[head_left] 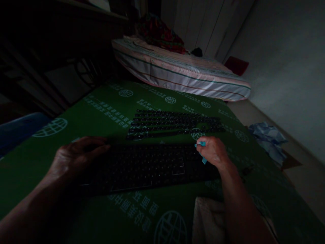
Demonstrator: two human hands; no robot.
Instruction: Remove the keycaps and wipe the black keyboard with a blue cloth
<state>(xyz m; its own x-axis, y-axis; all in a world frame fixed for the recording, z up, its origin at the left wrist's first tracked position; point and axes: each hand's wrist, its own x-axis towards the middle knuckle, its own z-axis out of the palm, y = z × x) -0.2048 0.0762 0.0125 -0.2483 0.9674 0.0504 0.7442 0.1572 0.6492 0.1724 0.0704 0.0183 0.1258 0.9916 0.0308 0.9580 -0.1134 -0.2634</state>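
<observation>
A black keyboard (147, 166) with its keycaps off lies across the green printed cloth in front of me. My left hand (78, 152) grips its far left part, fingers curled in at the edge. Above the keyboard's right part, my right hand (213, 149) is closed around a small light-blue tool (203, 159); most of it is hidden in the fist, so I cannot tell its exact kind. Beyond the keyboard, black keycaps (165, 118) are laid out in rows like a keyboard layout.
The green tablecloth (106, 101) covers the surface. A pale folded cloth (208, 217) lies at the near right, beside my right forearm. A small dark item (246, 169) sits right of the keyboard. Behind stands a bed with a striped sheet (177, 74). The room is dim.
</observation>
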